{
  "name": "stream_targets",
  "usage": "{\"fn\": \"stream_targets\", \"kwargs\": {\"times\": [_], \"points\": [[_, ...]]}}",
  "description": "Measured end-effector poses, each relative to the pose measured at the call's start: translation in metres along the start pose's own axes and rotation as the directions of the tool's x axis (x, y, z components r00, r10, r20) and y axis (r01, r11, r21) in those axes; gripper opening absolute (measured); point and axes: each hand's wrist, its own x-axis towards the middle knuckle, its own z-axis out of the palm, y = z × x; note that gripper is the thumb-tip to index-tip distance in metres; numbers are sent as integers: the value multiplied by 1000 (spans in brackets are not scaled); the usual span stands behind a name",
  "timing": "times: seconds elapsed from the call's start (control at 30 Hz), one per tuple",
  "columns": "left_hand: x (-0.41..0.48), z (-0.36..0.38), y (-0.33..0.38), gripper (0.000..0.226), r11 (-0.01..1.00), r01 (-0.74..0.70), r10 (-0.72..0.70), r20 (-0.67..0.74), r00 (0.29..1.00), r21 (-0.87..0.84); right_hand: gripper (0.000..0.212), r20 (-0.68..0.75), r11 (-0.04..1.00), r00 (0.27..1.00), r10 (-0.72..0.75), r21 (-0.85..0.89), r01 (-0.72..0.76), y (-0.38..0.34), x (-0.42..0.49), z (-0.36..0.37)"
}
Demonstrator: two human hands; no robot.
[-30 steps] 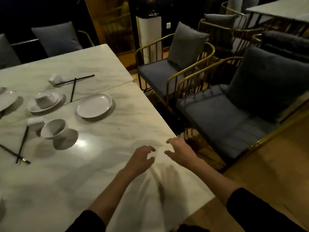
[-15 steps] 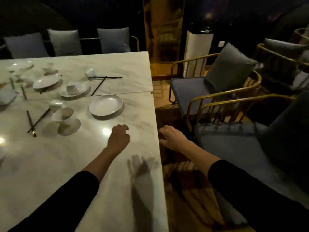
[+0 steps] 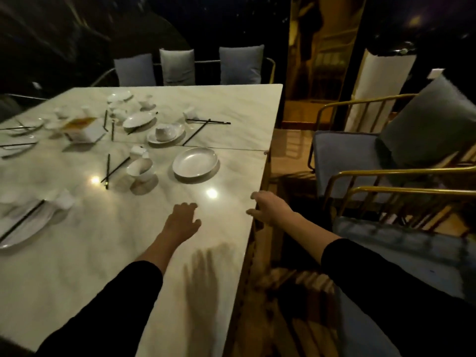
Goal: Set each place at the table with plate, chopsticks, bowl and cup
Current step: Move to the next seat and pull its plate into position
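Observation:
My left hand (image 3: 181,220) hovers over the marble table (image 3: 77,266), empty, fingers loosely curled and apart. At the table's right edge my right hand (image 3: 269,206) is empty too, its fingers spread. Beyond them lies an empty white plate (image 3: 195,161). Left of it a white bowl (image 3: 141,168) sits tilted beside a small cup (image 3: 137,151) and a pair of black chopsticks (image 3: 112,171). Farther back a second plate (image 3: 166,132) carries an upturned bowl, with crossed chopsticks (image 3: 203,124) and a cup (image 3: 189,113) beside it.
More plates, cups, chopsticks and a tissue box (image 3: 83,128) are scattered over the left and far parts of the table. A plate with chopsticks (image 3: 23,225) lies at the left edge. Gold-framed chairs (image 3: 360,155) with grey cushions stand close on the right; more cushioned seats (image 3: 177,67) line the far end.
The view has swung left and up along the table, showing more dishes. Both hands have moved forward toward the plate; they hold nothing throughout.

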Motion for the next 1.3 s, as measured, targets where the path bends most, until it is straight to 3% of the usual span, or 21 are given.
{"fn": "stream_targets", "kwargs": {"times": [0.17,0.4,0.6,0.73,0.83,1.0,1.07,1.13,1.3], "points": [[25,-6,-38,59,965,255,-260,-91,961,-63,71,53,980,981,-185,-63,188,-8,42,-9],[127,-15,-21,59,949,222,-275,-246,929,-225,82,75,959,968,-241,-132,249,-16,185,-49],[197,-25,-43,50,891,369,-423,-191,886,-263,75,143,886,920,-365,-252,390,-19,283,-58],[218,-19,-39,45,865,422,-467,-127,875,-271,69,220,907,937,-270,-269,325,-7,331,-44],[229,-5,-34,54,835,487,-522,-88,848,-257,68,304,892,929,-210,-330,310,-9,370,-27],[259,12,-27,66,793,566,-592,-70,803,-223,65,373,830,857,-356,-295,473,-45,437,3],[271,17,-30,64,726,645,-675,-63,736,-241,61,359,810,841,-406,-286,513,-48,460,13],[280,19,-29,59,581,724,-783,-13,622,-371,58,358,800,848,-390,-324,505,-35,483,18],[304,31,-10,50,346,791,-911,21,412,-505,38,380,789,828,-413,-304,533,-5,531,30]]}}
